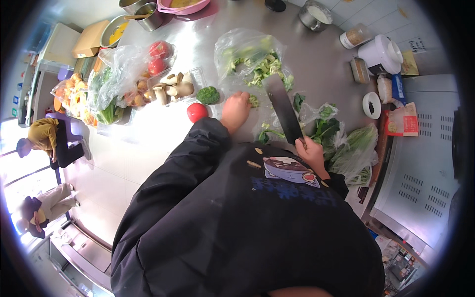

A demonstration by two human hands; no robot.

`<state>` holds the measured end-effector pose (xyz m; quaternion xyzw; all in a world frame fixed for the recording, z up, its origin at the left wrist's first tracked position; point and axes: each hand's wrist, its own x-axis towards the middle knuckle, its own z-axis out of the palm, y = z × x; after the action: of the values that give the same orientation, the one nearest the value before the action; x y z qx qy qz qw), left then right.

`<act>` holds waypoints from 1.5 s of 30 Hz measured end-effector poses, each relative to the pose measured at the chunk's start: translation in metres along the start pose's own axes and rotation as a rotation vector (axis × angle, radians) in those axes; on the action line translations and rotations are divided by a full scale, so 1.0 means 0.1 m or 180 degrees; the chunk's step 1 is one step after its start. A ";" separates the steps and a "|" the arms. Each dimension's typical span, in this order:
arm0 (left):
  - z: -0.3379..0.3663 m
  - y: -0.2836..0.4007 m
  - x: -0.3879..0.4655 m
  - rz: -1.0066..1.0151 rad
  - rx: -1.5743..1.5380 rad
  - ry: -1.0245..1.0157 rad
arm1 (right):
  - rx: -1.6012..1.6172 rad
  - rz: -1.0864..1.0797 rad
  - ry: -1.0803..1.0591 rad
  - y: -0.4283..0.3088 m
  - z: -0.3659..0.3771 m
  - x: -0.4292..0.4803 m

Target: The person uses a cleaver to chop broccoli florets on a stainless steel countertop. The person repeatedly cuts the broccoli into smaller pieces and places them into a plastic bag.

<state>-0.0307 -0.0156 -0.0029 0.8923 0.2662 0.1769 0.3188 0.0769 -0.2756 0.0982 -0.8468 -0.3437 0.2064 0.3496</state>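
My right hand grips the handle of a cleaver, whose wide blade points away from me over the counter. Curled beside the blade's left side is my left hand, its fingertips against a small pale-green vegetable piece. A whole tomato and a broccoli head lie to the left of that hand. Beyond the blade, chopped green pieces rest by a clear plastic bag. Leafy stalks lie under and near the cleaver.
Mushrooms in a clear tray, bagged tomatoes and bagged greens stand left. Right are bagged leafy vegetables, a small white bowl and a metal appliance. A metal pot stands behind. Two people are at far left.
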 end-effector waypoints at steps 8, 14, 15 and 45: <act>0.12 -0.01 -0.22 -0.0396 -0.1272 0.0542 | -0.0335 -0.0256 -0.0266 0.04 0.06 0.10; 0.26 -0.06 -0.22 -0.0564 -0.1581 0.0843 | -0.0674 -0.0708 -0.0214 0.06 0.14 0.11; 0.26 -0.06 -0.21 -0.0573 -0.1523 0.0844 | -0.0727 -0.0666 -0.0237 0.09 0.15 0.11; 0.30 0.05 -0.16 -0.0842 -0.1162 0.0532 | -0.1464 -0.0644 -0.0686 0.13 0.25 0.24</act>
<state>-0.0270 -0.0423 -0.0235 0.7595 0.3698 0.2521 0.4721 0.0844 -0.2542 0.0691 -0.8384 -0.4996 0.1759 0.1284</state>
